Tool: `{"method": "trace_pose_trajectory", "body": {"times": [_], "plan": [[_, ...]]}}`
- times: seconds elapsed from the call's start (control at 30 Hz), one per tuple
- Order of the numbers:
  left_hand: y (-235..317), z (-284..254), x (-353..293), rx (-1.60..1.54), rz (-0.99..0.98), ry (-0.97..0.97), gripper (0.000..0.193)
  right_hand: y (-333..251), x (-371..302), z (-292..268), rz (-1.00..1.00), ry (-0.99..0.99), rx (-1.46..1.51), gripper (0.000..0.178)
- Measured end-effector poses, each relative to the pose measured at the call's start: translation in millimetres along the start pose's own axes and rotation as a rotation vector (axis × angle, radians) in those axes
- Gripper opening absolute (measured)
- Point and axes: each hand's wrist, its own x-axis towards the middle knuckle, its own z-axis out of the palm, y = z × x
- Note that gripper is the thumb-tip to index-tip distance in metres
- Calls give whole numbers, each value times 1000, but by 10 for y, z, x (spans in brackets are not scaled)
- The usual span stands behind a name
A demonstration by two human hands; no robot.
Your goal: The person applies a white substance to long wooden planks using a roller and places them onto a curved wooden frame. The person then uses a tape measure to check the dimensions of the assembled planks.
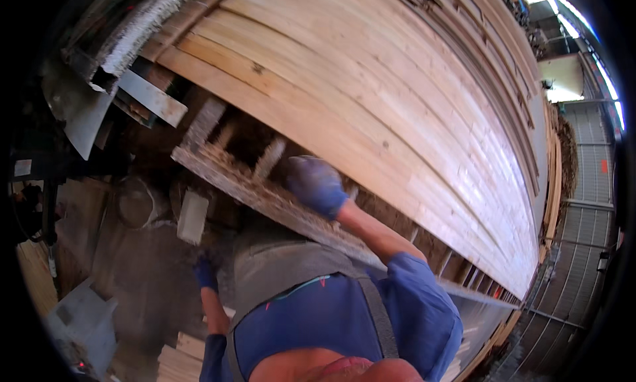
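Note:
My right hand (pixel 315 187), in a blue glove with a greyish palm side, is over the slatted edge of a long bench. Its fingers look curled but are smeared, and anything in them is hidden. Just beyond it lies a broad row of pale wooden boards (pixel 371 84), set side by side. Down at my left side hangs my left hand (pixel 205 273), also in a blue glove; its fingers are too dark and small to make out. A pale rectangular block (pixel 193 216) shows a little beyond the left hand.
The bench's dusty wooden rail (pixel 242 195) runs close along my apron (pixel 285 266). A rough, whitish beam-like piece (pixel 142 31) stands at the far left. Narrow wooden strips (pixel 493 57) lie behind the boards. Wood pieces (pixel 182 357) are stacked at lower left, near a grey metal housing (pixel 83 326).

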Motion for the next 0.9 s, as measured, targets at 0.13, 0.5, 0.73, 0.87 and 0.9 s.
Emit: {"method": "trace_pose_trajectory", "body": {"times": [0.13, 0.5, 0.73, 0.87, 0.9], "plan": [[646, 1038, -522, 432, 439, 88, 42, 566, -1097, -517, 255, 107, 2, 34], [880, 4668, -1373, 1622, 1549, -373, 71, 1683, -1820, -1042, 433, 179, -23, 32], [709, 5244, -1149, 2002, 1448, -368, 91, 2054, -1820, -1199, 308, 329, 77, 30], [644, 5271, -1113, 2043, 1440, -331, 92, 2517, -1593, -1542, 330, 424, 34, 26], [664, 5258, -1112, 2052, 1432, -310, 92, 2643, -1548, -1569, 302, 461, 23, 26]]}}
